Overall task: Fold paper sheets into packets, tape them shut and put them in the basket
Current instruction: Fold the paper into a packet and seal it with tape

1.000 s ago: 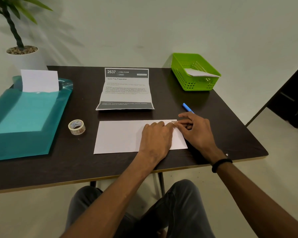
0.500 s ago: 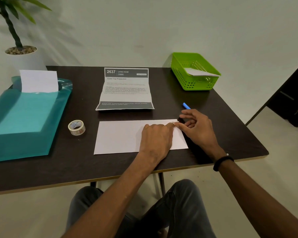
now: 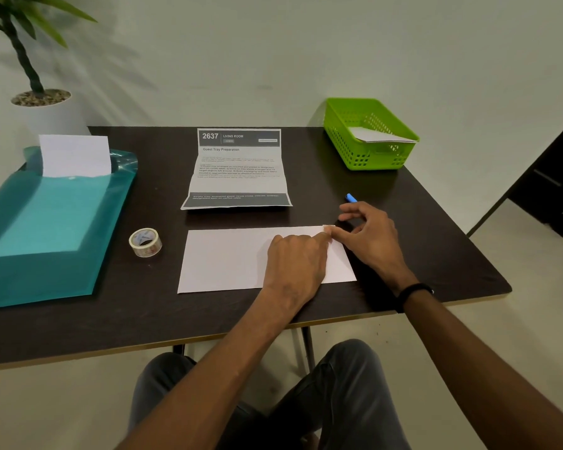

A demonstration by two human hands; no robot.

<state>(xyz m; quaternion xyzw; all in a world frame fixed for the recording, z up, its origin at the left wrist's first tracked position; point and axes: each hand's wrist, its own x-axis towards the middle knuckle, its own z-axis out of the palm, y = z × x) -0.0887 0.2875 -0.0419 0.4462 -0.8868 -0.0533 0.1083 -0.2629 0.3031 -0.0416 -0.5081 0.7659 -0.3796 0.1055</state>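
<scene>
On the dark surface (image 3: pixel 78 319), a folded sheet (image 3: pixel 228 258) lies near the front edge. The left hand (image 3: pixel 294 267) presses it flat-fingered; the right hand (image 3: pixel 369 237) thumbs tape (image 3: pixel 329 229) onto its far right corner. The basket (image 3: pixel 369 134) sits at the far right corner.

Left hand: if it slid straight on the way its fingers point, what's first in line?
Probably the right hand: the left hand points up-right across the folded sheet, its fingertips already beside the right thumb at the taped corner.
</scene>
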